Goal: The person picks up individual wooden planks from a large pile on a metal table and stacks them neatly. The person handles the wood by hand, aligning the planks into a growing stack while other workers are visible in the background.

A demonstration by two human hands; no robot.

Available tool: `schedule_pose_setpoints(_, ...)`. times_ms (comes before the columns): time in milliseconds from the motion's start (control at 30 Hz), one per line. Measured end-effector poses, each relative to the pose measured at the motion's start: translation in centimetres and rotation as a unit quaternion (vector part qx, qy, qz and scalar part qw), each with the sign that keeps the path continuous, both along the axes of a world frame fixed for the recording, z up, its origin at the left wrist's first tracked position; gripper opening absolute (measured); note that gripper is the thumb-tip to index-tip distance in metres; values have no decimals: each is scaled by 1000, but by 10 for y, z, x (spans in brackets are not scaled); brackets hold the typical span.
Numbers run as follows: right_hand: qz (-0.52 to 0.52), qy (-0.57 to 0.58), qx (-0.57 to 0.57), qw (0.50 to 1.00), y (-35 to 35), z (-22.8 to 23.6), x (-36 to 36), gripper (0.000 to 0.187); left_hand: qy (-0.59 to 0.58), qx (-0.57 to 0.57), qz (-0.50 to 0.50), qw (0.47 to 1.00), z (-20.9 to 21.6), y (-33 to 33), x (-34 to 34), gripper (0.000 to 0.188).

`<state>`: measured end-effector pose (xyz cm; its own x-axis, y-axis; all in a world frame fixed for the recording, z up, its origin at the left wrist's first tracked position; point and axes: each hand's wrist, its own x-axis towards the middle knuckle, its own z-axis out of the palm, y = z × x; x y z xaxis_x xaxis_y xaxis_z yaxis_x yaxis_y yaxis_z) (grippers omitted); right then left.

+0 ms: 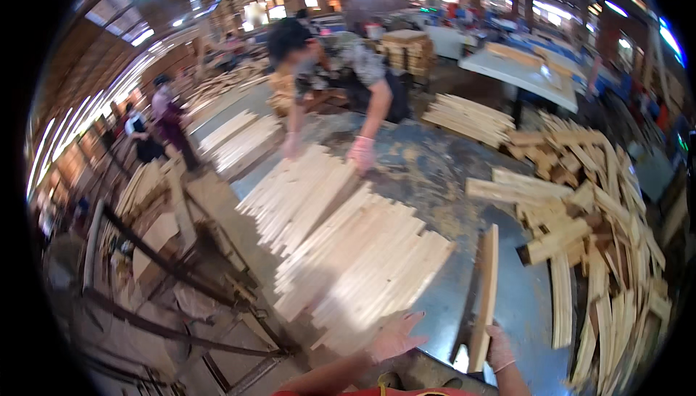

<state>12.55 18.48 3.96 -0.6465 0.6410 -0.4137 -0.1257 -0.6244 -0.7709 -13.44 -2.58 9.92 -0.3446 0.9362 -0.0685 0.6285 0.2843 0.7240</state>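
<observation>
My right hand (500, 349), in a thin pale glove, grips the near end of a long wooden strip (486, 291). The strip stands on edge on the metal table (518, 254) and points away from me. Spread fingers show on my left hand (397, 336), which holds nothing. It is beside the near corner of a panel of pale wooden strips (366, 254) laid side by side with uneven ends. Beyond it lies a second group of strips (297, 193), where a co-worker's gloved hand (361, 154) rests at the edge.
A co-worker (341, 69) leans over the table's far side. Loose boards (602, 236) are heaped at the right, and more strips (470, 118) lie at the far right. Dark metal frame bars (159, 323) stand at the left. Sawdust (435, 171) covers part of the tabletop.
</observation>
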Motion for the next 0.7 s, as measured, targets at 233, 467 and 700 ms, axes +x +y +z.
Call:
schedule_pose_setpoints(233,90,-89,684,719,-16,-35,91,33,-576,-32,172,799,-81,88,58,16)
schedule_pose_setpoints(467,-173,-664,314,656,135,81,339,83,370,55,92,923,-55,63,47,41)
schedule_pose_setpoints(700,42,-773,392,497,214,43,423,85,390,-101,138,905,-49,48,23,71)
